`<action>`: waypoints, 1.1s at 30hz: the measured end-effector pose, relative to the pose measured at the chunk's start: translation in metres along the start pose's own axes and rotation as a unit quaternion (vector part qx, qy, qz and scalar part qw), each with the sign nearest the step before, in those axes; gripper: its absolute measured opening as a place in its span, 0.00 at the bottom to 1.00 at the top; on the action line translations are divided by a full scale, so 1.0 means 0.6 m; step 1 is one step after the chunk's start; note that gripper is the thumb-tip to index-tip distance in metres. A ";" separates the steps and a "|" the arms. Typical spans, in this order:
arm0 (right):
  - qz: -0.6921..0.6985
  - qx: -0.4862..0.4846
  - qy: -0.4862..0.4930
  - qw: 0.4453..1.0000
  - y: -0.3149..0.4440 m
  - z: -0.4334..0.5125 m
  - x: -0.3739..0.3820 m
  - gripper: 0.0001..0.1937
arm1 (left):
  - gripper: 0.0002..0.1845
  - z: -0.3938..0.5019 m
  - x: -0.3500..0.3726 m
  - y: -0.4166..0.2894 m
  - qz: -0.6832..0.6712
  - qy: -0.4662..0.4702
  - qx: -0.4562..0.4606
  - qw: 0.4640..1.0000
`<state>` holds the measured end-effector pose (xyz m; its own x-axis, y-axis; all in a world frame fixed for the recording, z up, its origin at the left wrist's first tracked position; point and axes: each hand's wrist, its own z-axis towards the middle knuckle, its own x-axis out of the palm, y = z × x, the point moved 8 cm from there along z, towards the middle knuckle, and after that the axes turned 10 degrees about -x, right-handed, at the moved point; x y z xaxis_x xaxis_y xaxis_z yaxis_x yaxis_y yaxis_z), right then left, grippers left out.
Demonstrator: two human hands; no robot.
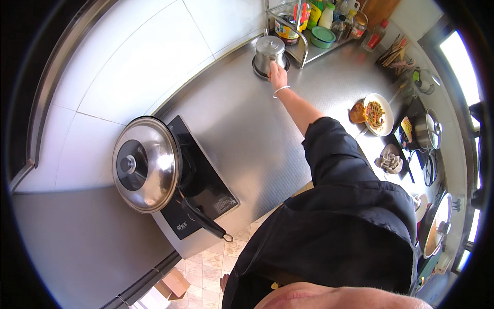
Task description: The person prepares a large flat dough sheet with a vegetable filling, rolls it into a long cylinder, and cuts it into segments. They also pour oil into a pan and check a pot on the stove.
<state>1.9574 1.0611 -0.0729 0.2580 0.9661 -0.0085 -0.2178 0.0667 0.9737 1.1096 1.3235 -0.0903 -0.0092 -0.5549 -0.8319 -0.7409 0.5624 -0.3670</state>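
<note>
At the back of the steel counter stands a lidded metal pot [269,46], resting in a dark round tray [257,70]. My right hand [277,75] is closed around the handle on the pot's near side, with that arm stretched far out. The pot is upright, and its handle is mostly covered by my fingers. Only a sliver of my left hand [224,282] shows, low beside my black jacket and above the tiled floor. The rest of that hand is hidden, so its grip cannot be made out.
A frying pan with a domed lid [150,166] sits on a black induction cooker [200,193], its handle [204,220] jutting past the counter edge. A metal rack [305,54] holds several bottles. On the right are a plate of food [380,119] and a steel pot [426,129].
</note>
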 end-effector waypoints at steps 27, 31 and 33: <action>0.001 -0.101 0.155 0.983 0.225 -0.602 -0.285 0.15 | 0.27 0.158 -0.005 -0.135 0.106 0.188 0.252 0.943; -0.134 0.070 0.161 0.975 0.259 -0.911 -0.546 0.13 | 0.27 0.120 0.047 -0.174 0.118 0.272 0.328 0.897; -0.207 0.105 0.067 0.970 0.289 -1.049 -0.673 0.11 | 0.27 0.078 0.076 -0.201 0.129 0.314 0.354 0.872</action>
<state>1.2227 0.8395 -0.0437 0.1546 0.8921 -0.4245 0.0787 0.4172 0.9054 1.2301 1.2590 -0.1035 -0.6451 -0.4555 -0.6135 -0.0629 0.8318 -0.5515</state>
